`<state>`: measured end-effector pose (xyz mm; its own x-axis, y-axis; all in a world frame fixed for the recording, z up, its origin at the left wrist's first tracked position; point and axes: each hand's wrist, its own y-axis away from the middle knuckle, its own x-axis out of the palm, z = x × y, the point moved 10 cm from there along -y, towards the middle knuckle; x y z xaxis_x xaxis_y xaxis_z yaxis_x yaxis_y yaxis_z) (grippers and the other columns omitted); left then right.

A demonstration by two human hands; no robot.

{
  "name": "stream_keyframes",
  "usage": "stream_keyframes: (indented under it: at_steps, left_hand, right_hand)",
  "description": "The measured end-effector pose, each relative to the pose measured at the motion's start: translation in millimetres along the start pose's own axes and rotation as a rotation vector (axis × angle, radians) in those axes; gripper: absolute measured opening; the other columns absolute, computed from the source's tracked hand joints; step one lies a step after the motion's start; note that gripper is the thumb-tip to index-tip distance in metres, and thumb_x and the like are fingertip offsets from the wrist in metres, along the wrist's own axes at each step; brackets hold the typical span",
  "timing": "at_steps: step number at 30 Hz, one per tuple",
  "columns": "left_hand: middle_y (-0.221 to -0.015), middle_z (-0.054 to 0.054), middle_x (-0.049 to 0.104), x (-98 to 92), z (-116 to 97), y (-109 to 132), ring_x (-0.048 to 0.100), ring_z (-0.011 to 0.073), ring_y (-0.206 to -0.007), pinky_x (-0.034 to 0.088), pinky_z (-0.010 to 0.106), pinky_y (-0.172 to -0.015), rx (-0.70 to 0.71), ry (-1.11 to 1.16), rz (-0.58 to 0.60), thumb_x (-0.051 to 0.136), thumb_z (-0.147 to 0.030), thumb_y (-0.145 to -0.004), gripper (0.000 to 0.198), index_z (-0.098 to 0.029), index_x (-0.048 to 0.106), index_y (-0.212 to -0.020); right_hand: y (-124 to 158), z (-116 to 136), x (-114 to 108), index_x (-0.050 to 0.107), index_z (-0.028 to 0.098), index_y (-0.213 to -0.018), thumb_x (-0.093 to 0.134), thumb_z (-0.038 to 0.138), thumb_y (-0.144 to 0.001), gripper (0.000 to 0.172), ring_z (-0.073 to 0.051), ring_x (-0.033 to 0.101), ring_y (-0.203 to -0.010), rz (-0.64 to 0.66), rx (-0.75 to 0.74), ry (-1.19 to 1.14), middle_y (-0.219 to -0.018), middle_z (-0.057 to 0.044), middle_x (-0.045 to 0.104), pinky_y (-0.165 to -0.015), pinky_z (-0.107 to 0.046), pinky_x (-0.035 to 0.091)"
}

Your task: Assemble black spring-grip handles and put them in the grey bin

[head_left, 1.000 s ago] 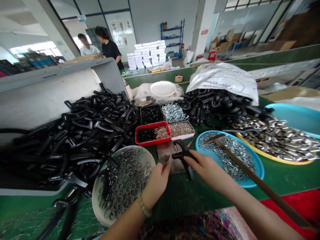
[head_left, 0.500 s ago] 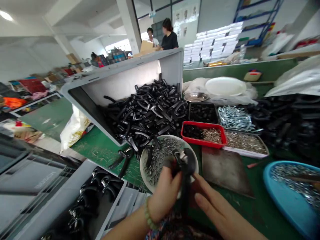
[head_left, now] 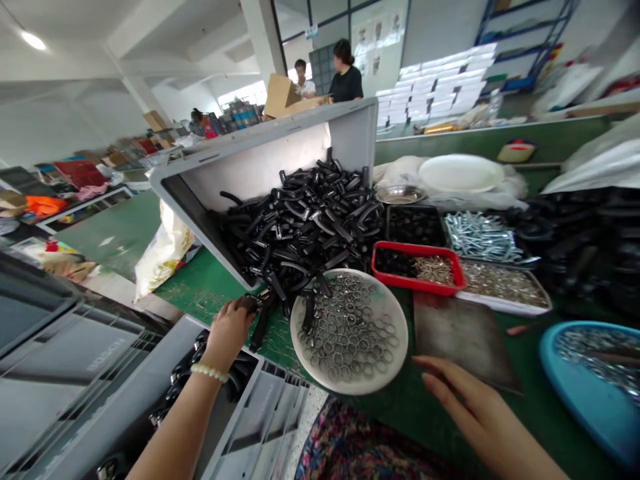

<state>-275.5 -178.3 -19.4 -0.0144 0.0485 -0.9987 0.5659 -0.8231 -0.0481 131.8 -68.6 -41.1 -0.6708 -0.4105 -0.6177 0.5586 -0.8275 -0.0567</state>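
Observation:
My left hand (head_left: 231, 328), with a pale beaded bracelet, is curled round the end of a black-handled part with a metal head (head_left: 261, 303) at the table's left edge. More black handles lie close by, partly hidden by the fingers. My right hand (head_left: 467, 403) is empty, its fingers stretched out and apart over the green table near a dark metal plate (head_left: 465, 337). Between the hands stands a white round bowl (head_left: 395, 363) of metal rings, with black handles leaning over its left rim. Behind it, a tipped grey crate (head_left: 250, 137) spills a heap of black handles (head_left: 320, 213).
At the right are a red tray (head_left: 417, 287), a white tray of small metal parts (head_left: 545, 310), shiny bolts (head_left: 483, 237) and a blue basin (head_left: 565, 393). A grey crate (head_left: 230, 440) with black-handled parts stands low at the left. Several people are in the background.
The black-handled part that was between both hands over the bowl is gone from there. My left hand has moved left to the table edge; my right hand has drawn away to the right and opened.

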Motion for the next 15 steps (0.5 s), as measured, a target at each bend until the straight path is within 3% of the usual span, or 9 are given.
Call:
stream_keyframes:
  at_steps: [2, 3, 5, 6, 8, 9, 11, 13, 15]
  left_hand:
    - [-0.121, 0.016, 0.059, -6.5, -23.6, 40.6, 0.051, 0.0314, -0.117, 0.037, 0.046, -0.103, 0.134, 0.172, -0.143, 0.044, -0.039, -0.087, 0.034, -0.017, 0.062, -0.105]
    - [-0.114, 0.013, 0.063, 9.3, -37.5, 65.1, 0.055, 0.0297, -0.113, 0.039, 0.043, -0.102, 0.199, 0.303, -0.07, 0.046, -0.043, -0.085, 0.032, -0.021, 0.065, -0.1]
    - [-0.107, 0.007, 0.067, 74.7, -70.8, 120.3, 0.062, 0.0269, -0.104, 0.046, 0.035, -0.097, 0.254, 0.534, 0.324, 0.052, -0.046, -0.079, 0.026, -0.028, 0.069, -0.089]
    - [-0.106, 0.007, 0.069, 109.4, -83.1, 146.8, 0.063, 0.0284, -0.102, 0.049, 0.034, -0.094, 0.2, 0.596, 0.495, 0.057, -0.047, -0.073, 0.026, -0.029, 0.07, -0.086]
    - [-0.111, 0.006, 0.067, 159.3, -106.1, 180.0, 0.055, 0.03, -0.116, 0.042, 0.035, -0.102, 0.08, 0.685, 0.631, 0.062, -0.048, -0.066, 0.037, -0.027, 0.069, -0.096]
    - [-0.111, 0.005, 0.067, 180.2, -117.4, 189.2, 0.053, 0.0284, -0.119, 0.04, 0.035, -0.104, 0.014, 0.709, 0.692, 0.06, -0.049, -0.067, 0.04, -0.028, 0.068, -0.1]
    - [-0.115, 0.007, 0.065, 204.4, -139.4, 191.9, 0.049, 0.0267, -0.123, 0.036, 0.033, -0.106, -0.082, 0.718, 0.752, 0.058, -0.05, -0.068, 0.047, -0.025, 0.065, -0.107]
    - [-0.121, 0.01, 0.062, 206.2, -161.0, 181.2, 0.044, 0.0267, -0.127, 0.032, 0.031, -0.108, -0.097, 0.705, 0.746, 0.058, -0.048, -0.068, 0.05, -0.02, 0.064, -0.109]
    - [-0.122, 0.01, 0.06, 192.9, -181.0, 167.1, 0.04, 0.0267, -0.13, 0.029, 0.03, -0.11, -0.055, 0.717, 0.7, 0.061, -0.043, -0.069, 0.046, -0.018, 0.064, -0.107]
  right_hand:
    - [9.1, -10.6, -6.6, 0.067, 0.025, -0.105, 0.047, 0.042, -0.087, 0.032, -0.024, 0.065, -0.098, -0.02, 0.033, 0.012, -0.109, -0.007, 0.069, -0.087, -0.034, 0.053]
    - [13.7, -15.7, -9.0, 0.066, 0.025, -0.105, 0.047, 0.042, -0.088, 0.032, -0.023, 0.065, -0.099, -0.024, 0.052, 0.013, -0.108, -0.007, 0.069, -0.087, -0.034, 0.053]
    - [22.4, -22.4, -11.3, 0.066, 0.024, -0.106, 0.045, 0.041, -0.089, 0.032, -0.023, 0.065, -0.099, -0.018, 0.085, 0.006, -0.107, -0.007, 0.069, -0.088, -0.034, 0.052]
    - [26.4, -23.4, -11.3, 0.066, 0.023, -0.106, 0.044, 0.04, -0.09, 0.032, -0.023, 0.064, -0.099, -0.01, 0.093, -0.002, -0.107, -0.007, 0.069, -0.088, -0.034, 0.052]
    - [33.9, -20.2, -10.3, 0.065, 0.023, -0.108, 0.043, 0.038, -0.091, 0.031, -0.022, 0.063, -0.1, 0.006, 0.081, -0.032, -0.108, -0.007, 0.068, -0.089, -0.034, 0.05]
    - [37.7, -17.0, -9.8, 0.064, 0.023, -0.109, 0.043, 0.037, -0.091, 0.031, -0.022, 0.063, -0.101, 0.013, 0.066, -0.052, -0.108, -0.007, 0.068, -0.089, -0.034, 0.049]
    - [46.1, -10.9, -10.3, 0.063, 0.024, -0.11, 0.043, 0.035, -0.092, 0.03, -0.021, 0.062, -0.101, 0.02, 0.033, -0.093, -0.108, -0.007, 0.067, -0.09, -0.033, 0.048]
    - [55.3, -8.9, -12.6, 0.063, 0.024, -0.111, 0.044, 0.034, -0.092, 0.029, -0.02, 0.061, -0.099, 0.014, 0.021, -0.119, -0.106, -0.006, 0.067, -0.088, -0.031, 0.048]
    - [64.5, -11.4, -15.9, 0.064, 0.023, -0.109, 0.044, 0.034, -0.092, 0.028, -0.019, 0.062, -0.097, -0.004, 0.032, -0.127, -0.104, -0.006, 0.067, -0.087, -0.03, 0.048]
